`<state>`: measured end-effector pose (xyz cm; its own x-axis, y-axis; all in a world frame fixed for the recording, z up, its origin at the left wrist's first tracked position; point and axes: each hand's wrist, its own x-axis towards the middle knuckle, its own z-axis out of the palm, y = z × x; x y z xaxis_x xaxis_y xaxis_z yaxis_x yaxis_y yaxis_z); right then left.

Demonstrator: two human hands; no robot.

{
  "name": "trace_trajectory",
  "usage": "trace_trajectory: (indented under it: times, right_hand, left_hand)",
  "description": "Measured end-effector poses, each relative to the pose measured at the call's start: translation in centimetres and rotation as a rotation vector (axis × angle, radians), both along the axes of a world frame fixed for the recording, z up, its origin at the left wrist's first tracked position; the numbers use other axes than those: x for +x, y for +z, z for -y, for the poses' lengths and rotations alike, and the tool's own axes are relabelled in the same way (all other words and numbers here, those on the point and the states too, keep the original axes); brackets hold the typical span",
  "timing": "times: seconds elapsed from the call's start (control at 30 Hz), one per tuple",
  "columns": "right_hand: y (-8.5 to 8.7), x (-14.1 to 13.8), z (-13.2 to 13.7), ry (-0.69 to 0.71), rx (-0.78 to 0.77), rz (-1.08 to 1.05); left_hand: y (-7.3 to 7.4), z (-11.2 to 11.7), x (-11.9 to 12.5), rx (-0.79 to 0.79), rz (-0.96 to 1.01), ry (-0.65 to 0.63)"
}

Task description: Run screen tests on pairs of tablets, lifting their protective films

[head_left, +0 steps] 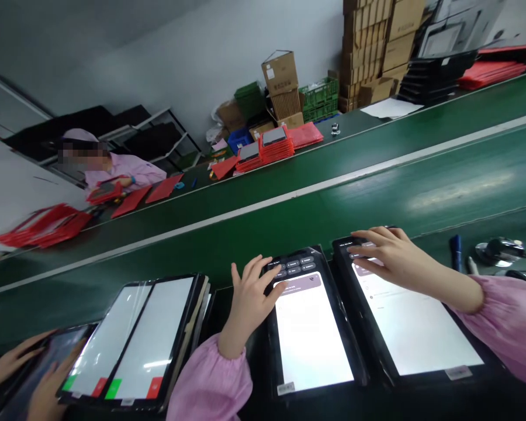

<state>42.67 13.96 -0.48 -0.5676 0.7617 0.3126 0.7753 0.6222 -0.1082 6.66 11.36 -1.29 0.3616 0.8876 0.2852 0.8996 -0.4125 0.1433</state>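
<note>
Two tablets with lit white screens lie side by side on the bench before me. My left hand rests with spread fingers on the upper left of the nearer-middle tablet, over its row of dark quick-setting buttons. Across the top of the right tablet lies my right hand, fingers stretched out and apart, covering part of its menu. Neither hand grips anything. Both tablets show a purple notification band near the top and a small white label at the bottom edge.
At left, stacked tablets show white screens with green and red corners. Another person's hands hold a tablet beside them. A blue marker and a metal fixture are at right. Across the green conveyor, a co-worker handles red sleeves.
</note>
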Motion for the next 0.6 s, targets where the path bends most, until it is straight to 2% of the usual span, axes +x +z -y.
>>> trace_trajectory:
  times: [0.27,0.47,0.6]
  right_hand:
    - [-0.6,0.8,-0.2,0.025,-0.007,-0.047]
    - [-1.0,0.0,-0.6,0.023,0.027,-0.068]
    - [-0.2,1.3,-0.8,0.006,-0.023,-0.171]
  left_hand:
    - [0.0,0.4,-0.1,-0.015,-0.005,0.015]
    - [0.0,0.2,0.2,-0.036,-0.011,0.019]
    - [0.4,0.6,-0.5,-0.036,-0.005,0.037]
